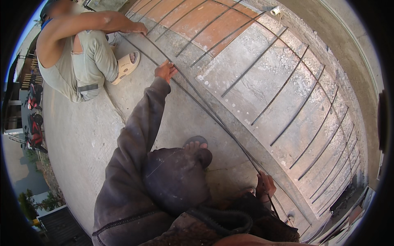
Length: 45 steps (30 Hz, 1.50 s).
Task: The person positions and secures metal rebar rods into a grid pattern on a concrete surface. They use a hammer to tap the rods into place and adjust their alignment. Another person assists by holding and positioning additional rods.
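Observation:
Two long thin steel rods [235, 140] run diagonally from the upper left to the lower right, apart at the far end and close together at the near end. My left hand [166, 71], arm stretched forward, pinches one rod with the fingers closed. Low on the right, my right hand [266, 186] is closed around the near part of the rods; whether it holds one or both is hidden. A co-worker's hand [140, 28] rests at the far end of the rods.
A co-worker squats at the upper left, in light trousers [96, 51] and a beige sandal [128, 65]. Right of the rods, a grid of crossing steel bars [255, 67] lies over concrete and a reddish-brown board [197, 24]. A wall edge [355, 69] borders the right side.

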Each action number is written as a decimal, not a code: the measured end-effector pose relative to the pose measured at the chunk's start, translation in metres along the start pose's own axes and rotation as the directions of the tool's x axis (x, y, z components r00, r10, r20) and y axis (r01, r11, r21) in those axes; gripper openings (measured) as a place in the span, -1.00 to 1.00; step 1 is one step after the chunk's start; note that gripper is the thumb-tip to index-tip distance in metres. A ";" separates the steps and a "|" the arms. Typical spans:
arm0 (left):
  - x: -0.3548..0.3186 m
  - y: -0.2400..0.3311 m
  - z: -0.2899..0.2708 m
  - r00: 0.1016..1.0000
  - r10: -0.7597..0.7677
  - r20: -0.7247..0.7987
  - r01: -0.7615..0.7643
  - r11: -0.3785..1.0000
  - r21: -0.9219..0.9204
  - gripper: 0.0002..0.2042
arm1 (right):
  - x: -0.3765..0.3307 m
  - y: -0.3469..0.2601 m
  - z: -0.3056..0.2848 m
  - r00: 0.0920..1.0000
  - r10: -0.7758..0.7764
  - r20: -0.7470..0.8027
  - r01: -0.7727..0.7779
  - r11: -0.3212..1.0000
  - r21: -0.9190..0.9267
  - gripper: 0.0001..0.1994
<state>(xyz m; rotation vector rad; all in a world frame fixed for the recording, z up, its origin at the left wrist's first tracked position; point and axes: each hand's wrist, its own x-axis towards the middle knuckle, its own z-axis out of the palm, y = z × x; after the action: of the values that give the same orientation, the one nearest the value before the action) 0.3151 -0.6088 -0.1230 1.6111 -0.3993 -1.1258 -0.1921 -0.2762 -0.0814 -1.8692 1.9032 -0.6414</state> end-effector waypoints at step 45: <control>0.019 -0.022 0.010 0.998 0.055 -0.028 -0.051 0.992 0.114 -0.49 | -0.016 0.026 0.030 0.998 -0.061 0.007 0.061 0.998 -0.002 -0.79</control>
<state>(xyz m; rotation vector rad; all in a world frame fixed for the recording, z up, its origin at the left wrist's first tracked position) 0.3105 -0.6203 -0.1507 1.7046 -0.4900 -1.0531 -0.1954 -0.2619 -0.1210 -1.9355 1.8497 -0.6514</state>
